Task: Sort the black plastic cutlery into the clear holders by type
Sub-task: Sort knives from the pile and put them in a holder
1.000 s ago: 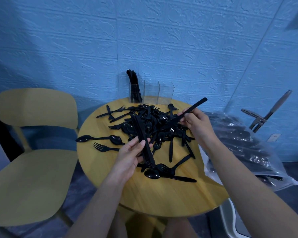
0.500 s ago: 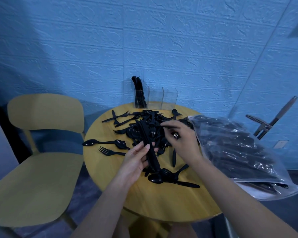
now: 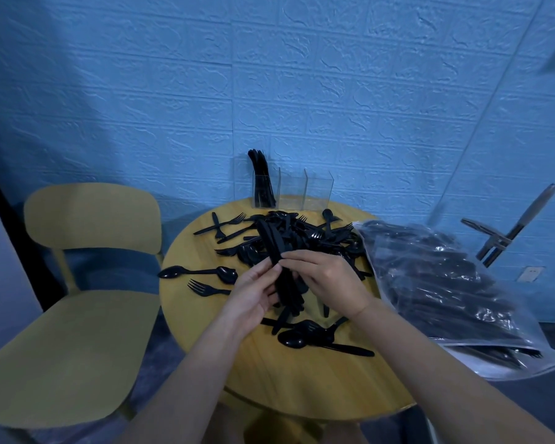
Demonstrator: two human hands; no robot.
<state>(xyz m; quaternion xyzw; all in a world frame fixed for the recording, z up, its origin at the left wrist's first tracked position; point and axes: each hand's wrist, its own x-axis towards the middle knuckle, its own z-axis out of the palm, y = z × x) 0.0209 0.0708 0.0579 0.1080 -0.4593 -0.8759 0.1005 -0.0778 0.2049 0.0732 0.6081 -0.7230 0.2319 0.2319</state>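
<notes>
A heap of black plastic forks, spoons and knives (image 3: 314,238) covers the far half of a round wooden table (image 3: 302,379). My left hand (image 3: 253,293) grips a bundle of black knives (image 3: 277,261) over the table's middle. My right hand (image 3: 327,280) meets it from the right and pinches the same bundle near its middle. Three clear holders (image 3: 292,190) stand at the table's far edge; the left one (image 3: 263,190) has several knives upright in it, the other two look empty.
A clear plastic bag full of black cutlery (image 3: 446,283) lies to the right of the table. A yellow chair (image 3: 77,299) stands at the left. A blue textured wall (image 3: 269,91) is right behind the holders. Loose spoons (image 3: 199,272) and a fork (image 3: 205,288) lie at the table's left.
My right hand carried a knife from the right side of the heap over to the bundle in my left hand and now holds the bundle too. The view shifted left.
</notes>
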